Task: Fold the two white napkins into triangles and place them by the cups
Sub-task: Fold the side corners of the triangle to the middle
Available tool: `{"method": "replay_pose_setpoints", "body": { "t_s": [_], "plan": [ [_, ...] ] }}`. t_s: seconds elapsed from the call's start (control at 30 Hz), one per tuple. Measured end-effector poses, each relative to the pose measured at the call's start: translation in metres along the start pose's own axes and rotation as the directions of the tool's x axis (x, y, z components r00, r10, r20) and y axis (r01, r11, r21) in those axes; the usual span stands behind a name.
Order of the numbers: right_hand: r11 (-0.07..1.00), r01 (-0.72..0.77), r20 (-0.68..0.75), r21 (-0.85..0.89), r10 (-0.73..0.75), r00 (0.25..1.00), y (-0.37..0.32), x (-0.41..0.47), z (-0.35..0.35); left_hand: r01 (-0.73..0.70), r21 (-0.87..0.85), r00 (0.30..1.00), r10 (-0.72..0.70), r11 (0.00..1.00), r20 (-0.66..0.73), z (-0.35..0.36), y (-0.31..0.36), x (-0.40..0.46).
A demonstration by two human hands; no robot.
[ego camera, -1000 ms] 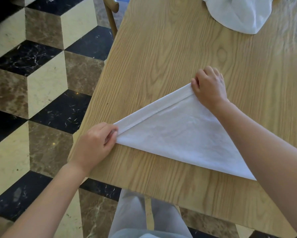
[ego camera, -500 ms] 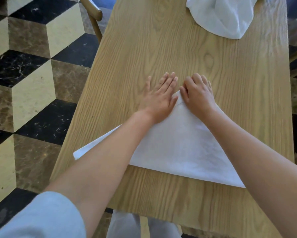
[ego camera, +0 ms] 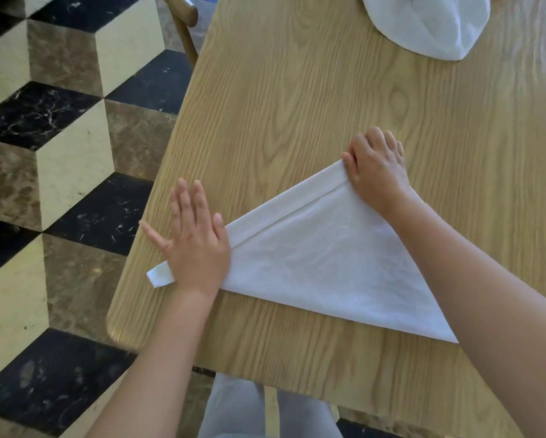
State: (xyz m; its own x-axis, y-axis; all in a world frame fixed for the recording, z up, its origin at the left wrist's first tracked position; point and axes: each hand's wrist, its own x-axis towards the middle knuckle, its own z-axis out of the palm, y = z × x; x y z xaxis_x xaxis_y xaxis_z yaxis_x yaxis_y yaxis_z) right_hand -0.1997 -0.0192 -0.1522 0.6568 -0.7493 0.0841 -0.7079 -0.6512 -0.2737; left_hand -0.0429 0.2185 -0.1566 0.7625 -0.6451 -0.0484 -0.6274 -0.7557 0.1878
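A white napkin point(ego camera: 322, 260) lies folded into a triangle on the wooden table point(ego camera: 297, 99), its hemmed edge running up to the right. My left hand point(ego camera: 194, 245) presses flat, fingers spread, on the triangle's left corner; a small tip of cloth sticks out past it at the table's left edge. My right hand point(ego camera: 376, 169) rests with curled fingers on the top corner, pinning it. A second white napkin point(ego camera: 429, 23) sits crumpled at the far right of the table. No cups are in view.
The table's rounded left corner point(ego camera: 116, 327) is close to my left hand, with a black, cream and brown tiled floor point(ego camera: 60, 153) beyond. A wooden chair back point(ego camera: 183, 11) stands at the table's far left side. My legs show under the near edge.
My left hand slid from beside my right hand at the top corner down along the hem to the left corner. The right hand stayed on the top corner.
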Motion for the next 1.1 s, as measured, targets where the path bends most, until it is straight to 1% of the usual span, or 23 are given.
{"method": "replay_pose_setpoints", "body": {
  "t_s": [0.1,0.23,0.27,0.37,0.47,0.67,0.8,0.87,0.97,1.03,1.1],
  "plan": [
    [1.0,-0.009,-0.011,0.013,0.009,1.0,0.0,0.0,0.0,0.111,0.002,0.994,-0.111,0.994,0.004,-0.009,-0.023,-0.021],
    [0.998,-0.06,-0.025,0.031,0.061,0.998,0.001,-0.003,0.001,0.143,-0.034,0.99,-0.143,0.989,0.021,-0.014,-0.032,-0.03],
    [0.997,-0.075,0.006,0.003,0.075,0.997,0.004,-0.004,0.001,0.146,-0.037,0.989,-0.145,0.989,0.021,-0.014,-0.031,-0.03],
    [0.986,-0.084,0.169,-0.147,0.109,0.98,0.013,-0.001,0.002,0.142,-0.038,0.99,-0.142,0.989,0.016,-0.013,-0.031,-0.029],
    [0.977,-0.089,0.242,-0.194,0.136,0.961,0.021,0.003,0.002,0.13,-0.035,0.992,-0.129,0.991,0.01,-0.012,-0.034,-0.03],
    [0.965,-0.202,0.211,-0.169,0.236,0.949,0.018,0.003,0.005,0.115,-0.023,0.993,-0.114,0.993,0.017,-0.011,-0.038,-0.03],
    [0.966,-0.208,0.192,-0.151,0.235,0.953,0.019,0.004,0.007,0.099,-0.068,0.995,-0.098,0.993,0.016,-0.014,-0.047,-0.038],
    [0.968,-0.199,0.183,-0.154,0.226,0.957,0.02,0.005,0.008,0.073,-0.101,0.997,-0.076,0.992,-0.024,-0.019,-0.055,-0.048],
    [0.968,-0.195,0.163,-0.158,0.22,0.962,0.02,0.004,0.01,-0.017,-0.104,0.985,-0.001,0.994,-0.172,-0.026,-0.067,-0.064],
    [0.969,-0.195,0.156,-0.153,0.218,0.963,0.02,0.003,0.009,0.007,-0.099,0.979,-0.028,0.995,-0.204,-0.031,-0.071,-0.068],
    [0.969,-0.195,0.154,-0.153,0.218,0.964,0.019,0.002,0.009,0.077,-0.147,0.983,-0.099,0.986,-0.152,-0.037,-0.071,-0.065]
  ]
}}
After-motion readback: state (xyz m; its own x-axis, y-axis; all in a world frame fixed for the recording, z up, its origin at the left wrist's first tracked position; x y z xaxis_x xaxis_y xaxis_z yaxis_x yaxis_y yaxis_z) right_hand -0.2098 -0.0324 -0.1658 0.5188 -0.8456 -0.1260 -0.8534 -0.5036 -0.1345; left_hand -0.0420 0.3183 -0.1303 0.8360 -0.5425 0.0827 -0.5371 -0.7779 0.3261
